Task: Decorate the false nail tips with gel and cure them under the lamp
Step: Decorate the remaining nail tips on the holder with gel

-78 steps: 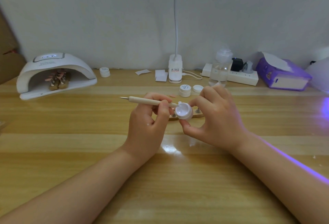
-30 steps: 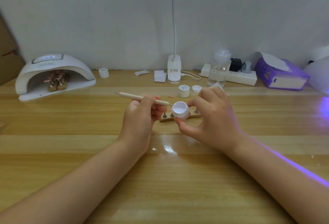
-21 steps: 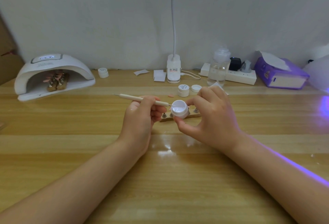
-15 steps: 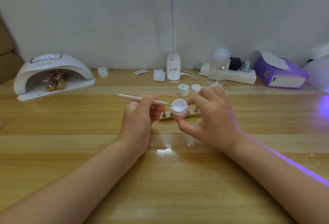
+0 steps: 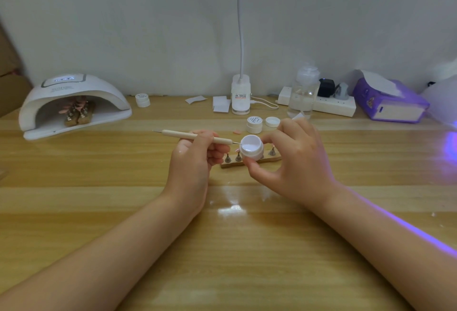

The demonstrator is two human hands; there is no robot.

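Over table centre: open gel pot (image 5: 251, 148), white gel, R hand (image 5: 294, 162).

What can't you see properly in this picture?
- Head view: middle of the wooden nail stand, hidden behind the gel pot pinched by the right hand.
- Tool tip: too fine to show any gel.
- Tips inside the curing lamp: small, shadowed.
- Jar label: unreadable.

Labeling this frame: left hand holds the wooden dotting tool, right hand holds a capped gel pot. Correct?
Not quite. The gel pot in the right hand is open, its gel showing in the head view. The left hand does hold the wooden dotting tool.
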